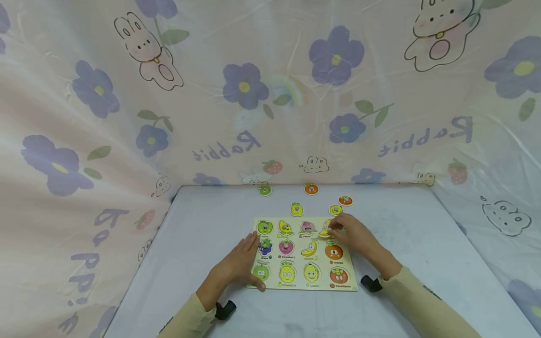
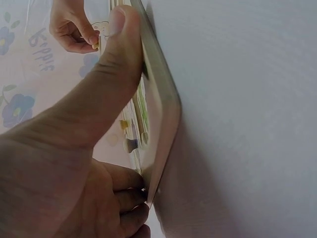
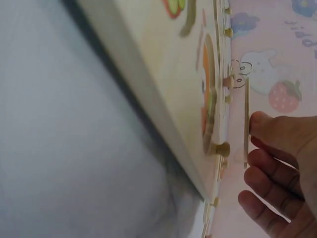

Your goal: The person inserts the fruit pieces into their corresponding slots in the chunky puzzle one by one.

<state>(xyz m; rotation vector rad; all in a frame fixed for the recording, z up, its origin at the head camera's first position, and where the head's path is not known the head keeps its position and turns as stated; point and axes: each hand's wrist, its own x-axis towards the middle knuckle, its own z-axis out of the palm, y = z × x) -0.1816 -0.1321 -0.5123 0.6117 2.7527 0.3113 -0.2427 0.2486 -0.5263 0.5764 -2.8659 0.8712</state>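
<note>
A pale wooden puzzle board (image 1: 297, 288) with cartoon fruit lies on the white table. My left hand (image 1: 238, 258) rests at its lower-left corner, fingers along the left edge and thumb on the front edge; the left wrist view shows that thumb (image 2: 124, 54) against the board's side. Over the upper-right part of the board, my right hand (image 1: 357, 234) pinches a yellow fruit puzzle piece (image 1: 325, 232). In the right wrist view this thin piece (image 3: 246, 119) stands edge-on, apart from the board; its printed face is hidden there.
Beyond the board lie several loose knobbed pieces, among them a green one (image 1: 265, 190), an orange (image 1: 311, 189), a persimmon (image 1: 345, 201), a pineapple (image 1: 297, 210) and a yellow one (image 1: 336, 210). A curtain (image 1: 287, 136) with flowers and rabbits hangs around the table.
</note>
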